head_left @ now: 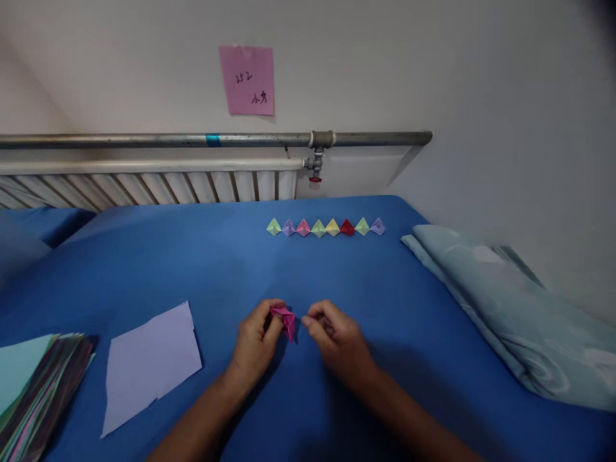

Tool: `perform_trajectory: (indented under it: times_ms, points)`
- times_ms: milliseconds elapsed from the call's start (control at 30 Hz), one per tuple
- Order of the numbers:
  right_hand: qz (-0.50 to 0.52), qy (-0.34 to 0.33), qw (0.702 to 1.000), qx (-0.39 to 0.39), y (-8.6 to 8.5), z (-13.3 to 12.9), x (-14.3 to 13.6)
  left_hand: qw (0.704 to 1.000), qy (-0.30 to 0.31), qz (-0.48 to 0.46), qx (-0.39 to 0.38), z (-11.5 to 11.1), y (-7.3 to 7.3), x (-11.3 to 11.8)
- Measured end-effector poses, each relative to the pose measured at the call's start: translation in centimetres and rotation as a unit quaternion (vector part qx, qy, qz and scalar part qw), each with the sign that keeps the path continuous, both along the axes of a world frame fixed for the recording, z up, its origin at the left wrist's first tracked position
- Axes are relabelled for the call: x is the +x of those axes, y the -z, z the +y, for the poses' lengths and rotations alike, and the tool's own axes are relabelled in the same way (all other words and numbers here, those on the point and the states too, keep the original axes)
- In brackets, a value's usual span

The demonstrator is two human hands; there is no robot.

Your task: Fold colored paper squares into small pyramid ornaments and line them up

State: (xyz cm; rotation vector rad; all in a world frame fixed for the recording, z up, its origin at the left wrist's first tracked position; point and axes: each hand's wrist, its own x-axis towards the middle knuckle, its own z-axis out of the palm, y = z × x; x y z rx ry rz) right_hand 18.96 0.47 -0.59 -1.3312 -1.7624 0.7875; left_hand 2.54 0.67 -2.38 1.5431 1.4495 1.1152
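Note:
A small folded piece of magenta paper [287, 321] is pinched between the thumb and fingers of my left hand [255, 337], just above the blue sheet [231, 269]. My right hand [337, 333] is beside it on the right, a small gap away from the paper. Its thumb and index fingertips are pressed together, and I see nothing between them. Farther back, a row of several small folded paper pieces lies on the sheet, among them a red one [347, 227], a yellow one [332, 226] and a purple one [378, 226].
A torn-edged lavender sheet of paper [153, 366] lies left of my hands. Beyond it is a stack of coloured paper [43, 391]. A folded pale teal blanket [510, 308] lies at the right. A radiator [192, 186], pipe [144, 141] and wall are behind.

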Motion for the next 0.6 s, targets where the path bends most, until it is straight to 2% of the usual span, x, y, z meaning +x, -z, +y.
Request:
perform_trajectory:
  times_ms: [67,200,400,600]
  points:
    - [0.009,0.008,1.0,-0.001,0.31,0.32,0.06,1.0,0.018,0.009,-0.003,-0.22,0.04,0.16]
    - [-0.016,-0.017,1.0,0.002,0.88,0.36,-0.14,0.999,0.033,0.036,0.007,-0.51,0.05,0.31]
    - [-0.018,-0.039,0.999,-0.02,0.9,0.28,-0.41,0.992,0.081,0.09,0.04,-0.77,-0.02,0.37]
    - [-0.036,-0.051,0.998,-0.007,1.0,0.48,-0.33,0.987,0.095,0.113,0.064,-0.81,0.69,0.21]
